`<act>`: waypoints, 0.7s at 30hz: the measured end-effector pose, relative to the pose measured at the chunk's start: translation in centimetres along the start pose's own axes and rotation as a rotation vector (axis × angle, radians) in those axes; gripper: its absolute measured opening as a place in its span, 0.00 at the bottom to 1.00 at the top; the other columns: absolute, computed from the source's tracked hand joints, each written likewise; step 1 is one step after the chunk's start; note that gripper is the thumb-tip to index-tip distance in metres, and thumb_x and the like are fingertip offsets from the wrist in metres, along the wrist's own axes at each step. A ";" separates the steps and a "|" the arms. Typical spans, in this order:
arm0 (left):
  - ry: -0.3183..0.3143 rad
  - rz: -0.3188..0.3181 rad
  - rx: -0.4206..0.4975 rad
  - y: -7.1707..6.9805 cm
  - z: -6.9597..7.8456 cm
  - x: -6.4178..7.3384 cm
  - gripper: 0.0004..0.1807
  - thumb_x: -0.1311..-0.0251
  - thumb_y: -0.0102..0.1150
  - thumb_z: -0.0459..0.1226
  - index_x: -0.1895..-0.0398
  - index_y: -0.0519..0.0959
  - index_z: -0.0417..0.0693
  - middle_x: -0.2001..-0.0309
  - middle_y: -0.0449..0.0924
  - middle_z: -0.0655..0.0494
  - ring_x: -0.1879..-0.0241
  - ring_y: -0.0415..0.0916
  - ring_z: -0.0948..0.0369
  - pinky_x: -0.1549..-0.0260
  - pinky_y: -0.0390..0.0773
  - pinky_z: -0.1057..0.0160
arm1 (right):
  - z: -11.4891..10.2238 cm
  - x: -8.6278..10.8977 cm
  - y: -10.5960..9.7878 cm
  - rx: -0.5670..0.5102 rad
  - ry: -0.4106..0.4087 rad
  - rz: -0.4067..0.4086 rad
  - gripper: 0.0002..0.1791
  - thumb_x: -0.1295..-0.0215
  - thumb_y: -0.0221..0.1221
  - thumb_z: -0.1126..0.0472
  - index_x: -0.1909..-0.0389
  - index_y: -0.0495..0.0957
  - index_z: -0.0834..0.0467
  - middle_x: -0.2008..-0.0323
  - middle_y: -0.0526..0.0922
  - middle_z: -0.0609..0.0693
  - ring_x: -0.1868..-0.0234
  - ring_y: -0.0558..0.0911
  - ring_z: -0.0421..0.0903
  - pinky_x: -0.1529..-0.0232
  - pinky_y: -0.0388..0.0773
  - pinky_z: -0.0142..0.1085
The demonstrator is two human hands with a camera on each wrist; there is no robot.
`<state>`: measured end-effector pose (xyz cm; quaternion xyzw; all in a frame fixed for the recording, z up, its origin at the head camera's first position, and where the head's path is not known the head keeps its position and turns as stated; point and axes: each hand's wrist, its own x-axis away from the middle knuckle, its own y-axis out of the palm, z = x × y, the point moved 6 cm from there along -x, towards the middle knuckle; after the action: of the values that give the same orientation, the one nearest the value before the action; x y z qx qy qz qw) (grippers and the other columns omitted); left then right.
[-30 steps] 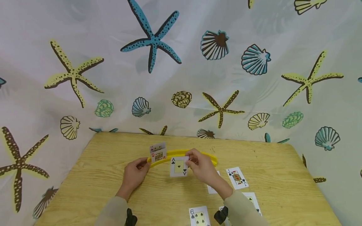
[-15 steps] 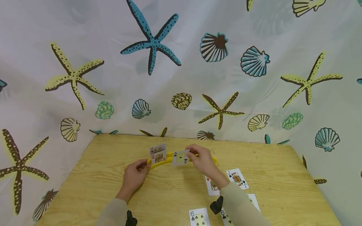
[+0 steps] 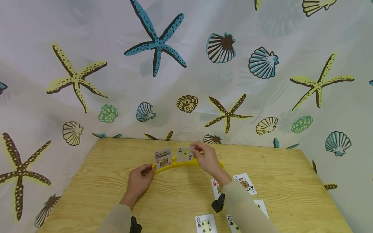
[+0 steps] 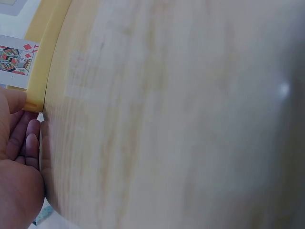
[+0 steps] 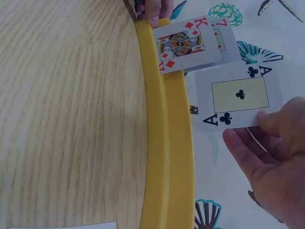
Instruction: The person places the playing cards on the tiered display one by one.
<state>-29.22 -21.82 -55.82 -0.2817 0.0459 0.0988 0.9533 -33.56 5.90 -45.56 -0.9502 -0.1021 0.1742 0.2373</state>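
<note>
My right hand (image 3: pixel 207 159) pinches the ace of clubs (image 3: pixel 185 154) by its right side. The card is raised above a curved yellow card holder (image 3: pixel 186 164); in the right wrist view the ace (image 5: pixel 240 95) appears apart from the holder's grooves (image 5: pixel 176 143). Left of it, the king of diamonds (image 3: pixel 164 162) stands in the front groove, with a red seven (image 3: pixel 162 151) behind it. My left hand (image 3: pixel 139 180) grips the holder's left end, its thumb against the yellow edge in the left wrist view; the underside fingers are partly hidden.
Face-up cards lie on the wooden table (image 3: pixel 102 194): a jack of hearts (image 3: pixel 215 188) partly under my right forearm, a black jack (image 3: pixel 244 184), a six of spades (image 3: pixel 205 224), a six of clubs (image 3: pixel 232 223) and another card (image 3: pixel 261 208). A shell-patterned cloth (image 3: pixel 175 81) hangs behind.
My right hand has lifted the ace of clubs up and away from me, from in front of the holder to above its rear part. The left hand keeps its hold on the holder's end.
</note>
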 end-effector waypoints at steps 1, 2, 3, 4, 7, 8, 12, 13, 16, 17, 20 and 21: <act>-0.005 -0.002 0.000 0.0 0.0 0.0 0.15 0.29 0.67 0.38 0.44 0.87 0.42 0.56 0.90 0.47 0.62 0.83 0.62 0.60 0.79 0.69 | 0.0 -0.1 0.0 0.001 0.001 0.001 0.10 0.21 0.58 0.65 0.47 0.84 0.61 0.58 0.85 0.59 0.60 0.84 0.51 0.58 0.84 0.39; -0.006 -0.004 0.001 0.1 0.1 0.1 0.15 0.29 0.67 0.38 0.44 0.87 0.42 0.56 0.90 0.47 0.61 0.83 0.62 0.60 0.79 0.69 | 0.0 -0.2 0.0 -0.002 0.002 -0.001 0.10 0.21 0.57 0.65 0.47 0.84 0.61 0.58 0.85 0.59 0.60 0.84 0.52 0.58 0.84 0.39; -0.005 -0.003 0.002 0.1 0.1 0.1 0.15 0.29 0.67 0.38 0.44 0.87 0.42 0.56 0.90 0.47 0.61 0.83 0.61 0.60 0.79 0.69 | 0.0 -0.3 0.0 0.001 -0.001 0.000 0.10 0.21 0.57 0.65 0.47 0.84 0.61 0.58 0.85 0.60 0.60 0.84 0.52 0.59 0.84 0.39; -0.005 -0.003 0.003 0.1 0.2 0.1 0.15 0.29 0.67 0.38 0.44 0.87 0.42 0.56 0.90 0.47 0.61 0.83 0.61 0.60 0.79 0.69 | 0.0 -0.4 0.0 0.008 0.000 0.000 0.10 0.20 0.57 0.65 0.47 0.84 0.60 0.58 0.85 0.59 0.59 0.85 0.52 0.59 0.84 0.39; -0.009 -0.001 0.000 0.1 0.2 0.0 0.15 0.29 0.67 0.38 0.44 0.87 0.41 0.56 0.90 0.46 0.60 0.83 0.60 0.60 0.78 0.69 | 0.0 -0.7 0.1 0.025 0.007 0.006 0.10 0.20 0.57 0.64 0.47 0.84 0.59 0.57 0.86 0.58 0.56 0.85 0.52 0.59 0.84 0.38; -0.010 0.000 -0.002 0.1 0.2 0.0 0.15 0.28 0.66 0.38 0.44 0.87 0.41 0.55 0.90 0.46 0.60 0.83 0.60 0.60 0.78 0.69 | 0.1 -0.8 0.2 0.030 0.008 0.005 0.10 0.20 0.57 0.64 0.47 0.84 0.59 0.56 0.86 0.57 0.55 0.85 0.52 0.59 0.84 0.38; -0.019 -0.002 -0.004 0.1 0.1 -0.1 0.15 0.29 0.67 0.38 0.43 0.87 0.42 0.56 0.91 0.47 0.61 0.83 0.62 0.59 0.78 0.70 | 0.1 -1.1 0.3 0.043 -0.001 0.012 0.11 0.20 0.57 0.64 0.46 0.84 0.60 0.56 0.86 0.55 0.54 0.85 0.52 0.57 0.84 0.39; -0.019 -0.002 -0.003 0.2 0.1 -0.1 0.15 0.29 0.67 0.38 0.43 0.87 0.42 0.56 0.91 0.47 0.61 0.83 0.62 0.59 0.78 0.70 | 0.0 -1.1 0.3 0.045 -0.003 0.014 0.11 0.20 0.57 0.64 0.46 0.84 0.61 0.56 0.86 0.56 0.54 0.85 0.52 0.57 0.85 0.40; -0.014 -0.001 -0.001 0.2 0.1 -0.1 0.15 0.29 0.67 0.39 0.43 0.87 0.42 0.56 0.91 0.47 0.61 0.83 0.62 0.59 0.78 0.69 | -0.1 -1.4 0.4 0.052 -0.017 0.019 0.11 0.21 0.57 0.65 0.46 0.84 0.62 0.55 0.87 0.56 0.54 0.85 0.53 0.55 0.85 0.42; -0.011 -0.002 -0.001 0.1 0.0 -0.1 0.16 0.29 0.67 0.39 0.43 0.87 0.42 0.55 0.91 0.47 0.60 0.83 0.61 0.59 0.79 0.69 | -0.1 -1.4 0.5 0.050 -0.015 0.019 0.11 0.21 0.57 0.65 0.46 0.84 0.61 0.55 0.87 0.56 0.53 0.85 0.53 0.55 0.86 0.42; -0.011 -0.006 -0.006 0.1 0.0 -0.1 0.16 0.28 0.66 0.39 0.43 0.87 0.42 0.55 0.91 0.47 0.60 0.83 0.60 0.58 0.79 0.69 | -0.2 -1.6 0.6 0.050 -0.019 0.027 0.10 0.21 0.58 0.65 0.47 0.85 0.62 0.56 0.87 0.57 0.54 0.85 0.53 0.54 0.86 0.44; -0.014 -0.009 -0.006 0.1 0.0 -0.1 0.16 0.28 0.66 0.39 0.43 0.87 0.42 0.55 0.91 0.47 0.60 0.83 0.60 0.58 0.78 0.69 | -0.1 -1.7 0.7 0.050 -0.019 0.028 0.10 0.21 0.58 0.66 0.47 0.85 0.62 0.56 0.87 0.57 0.54 0.85 0.53 0.53 0.86 0.45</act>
<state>-29.38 -21.74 -55.89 -0.2841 0.0375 0.0968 0.9531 -34.99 4.79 -45.29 -0.9436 -0.0868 0.1888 0.2577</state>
